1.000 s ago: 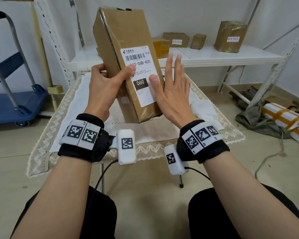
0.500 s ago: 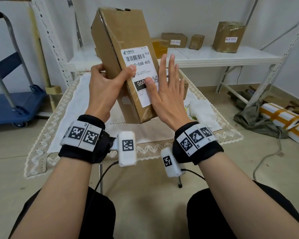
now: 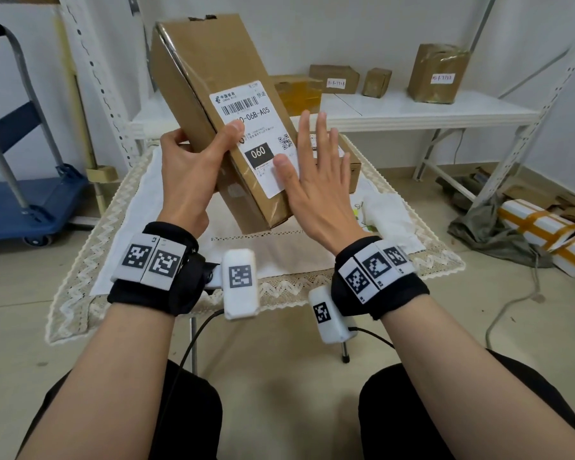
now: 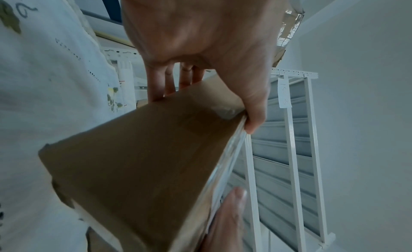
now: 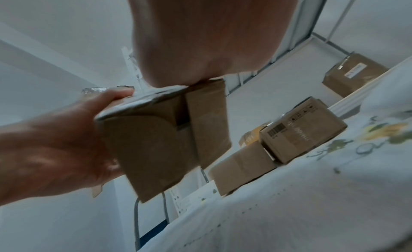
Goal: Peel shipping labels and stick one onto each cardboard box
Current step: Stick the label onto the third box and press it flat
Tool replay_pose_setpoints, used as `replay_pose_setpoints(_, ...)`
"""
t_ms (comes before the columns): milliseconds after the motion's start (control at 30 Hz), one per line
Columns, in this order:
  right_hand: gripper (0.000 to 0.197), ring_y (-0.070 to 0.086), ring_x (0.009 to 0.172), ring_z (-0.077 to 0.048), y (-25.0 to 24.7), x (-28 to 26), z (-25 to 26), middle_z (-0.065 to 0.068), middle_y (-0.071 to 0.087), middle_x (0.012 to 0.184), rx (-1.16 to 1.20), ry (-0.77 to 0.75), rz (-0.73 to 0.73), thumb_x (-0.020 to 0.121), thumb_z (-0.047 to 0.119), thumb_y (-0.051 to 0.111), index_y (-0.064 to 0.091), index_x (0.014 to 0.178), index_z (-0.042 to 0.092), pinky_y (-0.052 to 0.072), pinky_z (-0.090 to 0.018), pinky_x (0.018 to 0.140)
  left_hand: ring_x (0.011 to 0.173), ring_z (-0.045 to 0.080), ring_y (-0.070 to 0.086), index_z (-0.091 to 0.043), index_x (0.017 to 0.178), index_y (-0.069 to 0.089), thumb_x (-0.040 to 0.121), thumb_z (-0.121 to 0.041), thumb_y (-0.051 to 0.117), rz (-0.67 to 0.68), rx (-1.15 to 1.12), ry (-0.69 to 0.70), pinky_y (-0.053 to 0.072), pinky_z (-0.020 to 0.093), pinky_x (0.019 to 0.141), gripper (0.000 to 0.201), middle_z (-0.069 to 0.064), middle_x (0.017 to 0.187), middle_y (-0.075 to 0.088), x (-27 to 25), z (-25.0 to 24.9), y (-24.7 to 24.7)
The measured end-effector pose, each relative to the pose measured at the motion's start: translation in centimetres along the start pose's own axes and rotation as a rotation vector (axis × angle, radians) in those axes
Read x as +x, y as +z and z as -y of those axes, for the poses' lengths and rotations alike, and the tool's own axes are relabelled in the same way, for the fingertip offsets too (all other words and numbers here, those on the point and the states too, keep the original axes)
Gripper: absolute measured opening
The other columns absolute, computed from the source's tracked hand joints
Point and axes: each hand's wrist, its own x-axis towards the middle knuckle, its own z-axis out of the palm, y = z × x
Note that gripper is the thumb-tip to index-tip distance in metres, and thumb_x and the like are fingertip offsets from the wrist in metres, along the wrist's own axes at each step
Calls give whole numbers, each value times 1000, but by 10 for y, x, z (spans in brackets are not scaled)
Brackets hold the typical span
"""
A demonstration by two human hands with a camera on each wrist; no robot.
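Now the left hand (image 3: 188, 174) grips the box (image 3: 213, 94) tilted up so the right hand's (image 3: 316, 180) flat, spread fingers (image 3: 321, 134) can smooth the label (image 3: 253, 134).

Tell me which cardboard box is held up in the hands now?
The tall cardboard box with the white printed label; the left hand grips it above the table, while the other boxes rest on surfaces.

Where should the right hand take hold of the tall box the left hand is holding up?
Probably by the lower right long edge of the tall box, coming in from the right, opposite the left hand. The right hand already lies flat there beside the shipping label.
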Motion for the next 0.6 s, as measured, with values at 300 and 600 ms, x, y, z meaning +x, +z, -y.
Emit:
replay_pose_setpoints(300, 72, -23, 154, -21, 1, 2, 23, 0, -24, 168, 18, -45, -63, 105, 58, 22, -13, 161, 27, -16, -51, 123, 87, -1, 73, -17, 129, 40, 81, -37, 85, -3, -42, -1, 63, 30, 77, 69, -6, 112, 66, -3, 0, 1)
replay_pose_setpoints(600, 74, -24, 154, -21, 6, 5, 3, 1, -25, 168, -7, 64, -53, 104, 62, 18, -15, 161, 27, -12, -53, 124, 81, -6, 71, -15, 131, 34, 82, -32, 83, 41, -29, -11, 62, 27, 72, 71, -9, 110, 63, -6, 1, 4)
